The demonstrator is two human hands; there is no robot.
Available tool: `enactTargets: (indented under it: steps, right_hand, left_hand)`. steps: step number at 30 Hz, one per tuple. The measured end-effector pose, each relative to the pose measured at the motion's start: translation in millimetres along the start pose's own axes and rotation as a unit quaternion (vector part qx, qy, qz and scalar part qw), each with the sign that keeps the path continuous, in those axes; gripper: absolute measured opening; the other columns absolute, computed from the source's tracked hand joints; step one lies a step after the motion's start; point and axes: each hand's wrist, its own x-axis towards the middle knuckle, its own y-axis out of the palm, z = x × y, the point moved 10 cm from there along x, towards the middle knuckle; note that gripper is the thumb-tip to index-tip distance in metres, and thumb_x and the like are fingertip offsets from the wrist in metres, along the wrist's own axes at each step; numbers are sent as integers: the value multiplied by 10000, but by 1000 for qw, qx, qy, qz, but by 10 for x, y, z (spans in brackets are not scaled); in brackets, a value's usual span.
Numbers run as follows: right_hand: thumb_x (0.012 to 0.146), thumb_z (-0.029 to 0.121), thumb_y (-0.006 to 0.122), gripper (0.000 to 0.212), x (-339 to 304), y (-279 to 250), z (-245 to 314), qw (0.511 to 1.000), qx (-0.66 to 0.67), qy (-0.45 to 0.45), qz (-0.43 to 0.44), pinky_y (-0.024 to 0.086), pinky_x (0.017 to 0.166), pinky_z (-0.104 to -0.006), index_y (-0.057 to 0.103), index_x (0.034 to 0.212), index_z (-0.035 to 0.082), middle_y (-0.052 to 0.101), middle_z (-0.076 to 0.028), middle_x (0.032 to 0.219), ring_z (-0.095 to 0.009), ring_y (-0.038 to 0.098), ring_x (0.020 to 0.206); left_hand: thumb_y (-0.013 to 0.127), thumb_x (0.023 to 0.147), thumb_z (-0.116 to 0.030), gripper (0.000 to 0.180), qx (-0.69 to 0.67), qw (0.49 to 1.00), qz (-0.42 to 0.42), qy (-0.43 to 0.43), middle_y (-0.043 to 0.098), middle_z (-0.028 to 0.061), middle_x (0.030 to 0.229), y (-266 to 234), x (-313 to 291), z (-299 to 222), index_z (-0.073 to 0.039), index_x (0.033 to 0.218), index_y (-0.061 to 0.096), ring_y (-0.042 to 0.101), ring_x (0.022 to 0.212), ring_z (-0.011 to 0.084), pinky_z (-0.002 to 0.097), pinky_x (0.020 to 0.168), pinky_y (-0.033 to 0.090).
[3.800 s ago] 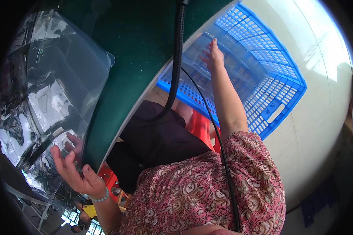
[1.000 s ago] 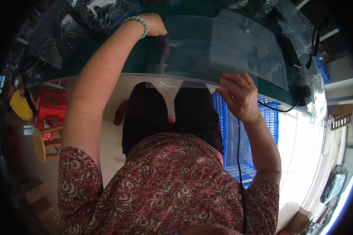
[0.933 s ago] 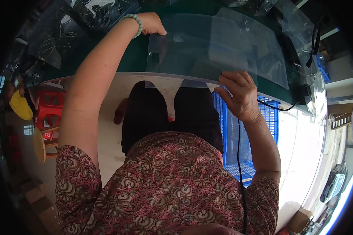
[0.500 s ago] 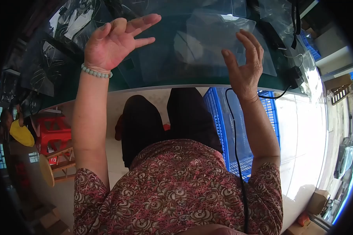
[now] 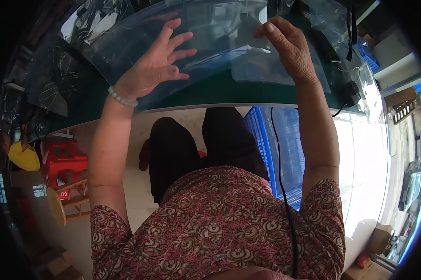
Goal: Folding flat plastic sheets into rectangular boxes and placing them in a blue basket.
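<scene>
The green table (image 5: 229, 91) curves across the upper half of the frame, its pale edge running above the person's knees. On it, filling most of the upper middle, lies a large clear plastic bag (image 5: 220, 42), spread nearly flat with its near edge close to the table's rim. More clear bags with dark contents (image 5: 56, 79) are heaped at the upper left, and others crowd the upper right near a black cable (image 5: 346, 93). Below the table, right of centre, a blue crate (image 5: 276, 154) stands on the floor beside the person's legs; a red stool (image 5: 63, 161) and a round wooden stool (image 5: 61, 205) sit at the lower left.

The left hand (image 5: 157, 65) lies open on the bag's left part, palm down, fingers spread wide and thumb out to the side, pressing the plastic against the table; a pale bead bracelet (image 5: 122, 98) circles the wrist. The right hand (image 5: 287, 44) is at the bag's upper right, fingers bent together and curled down onto the plastic; whether they pinch an edge or merely press cannot be told.

Judging by how things lie, the bag is already laid out on the table and is being smoothed. It looks empty, so any filling or sealing remains undone.
</scene>
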Motion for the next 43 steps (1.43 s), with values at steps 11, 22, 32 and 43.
enactTargets:
  steps: [11, 22, 32, 43]
  right_hand:
    - [977, 211, 621, 218, -736, 559, -479, 974, 73, 168, 132, 546, 797, -324, 667, 1044, 9, 666, -81, 822, -170, 675, 793]
    - [950, 423, 663, 397, -716, 733, -290, 969, 29, 133, 208, 518, 894, -355, 747, 1000, 38, 728, -79, 894, -196, 688, 963]
    - [955, 409, 651, 423, -686, 831, -532, 957, 28, 211, 199, 520, 831, -306, 746, 865, 7, 717, -82, 807, -161, 694, 799]
    - [939, 479, 659, 419, -632, 865, -495, 960, -14, 173, 221, 515, 918, -340, 773, 895, 78, 732, -81, 825, -199, 705, 852]
  left_hand:
    - [700, 923, -184, 397, 751, 658, 12, 49, 418, 9, 1546, -83, -45, 399, -192, 1314, 629, 369, 1440, 262, 388, 1151, 416]
    - [668, 926, -437, 529, 770, 632, 89, -3, 471, 117, 1507, -89, 99, 571, -118, 1339, 582, 301, 1484, 318, 420, 1185, 359]
    - [674, 862, -76, 88, 587, 682, -405, 166, 681, 111, 978, 13, -1634, -514, -10, 907, 712, 649, 842, 266, 385, 817, 560]
    - [711, 879, -213, 285, 731, 647, -189, 110, 640, 56, 1167, 770, -591, 448, -108, 1144, 708, 577, 1093, 254, 371, 949, 482]
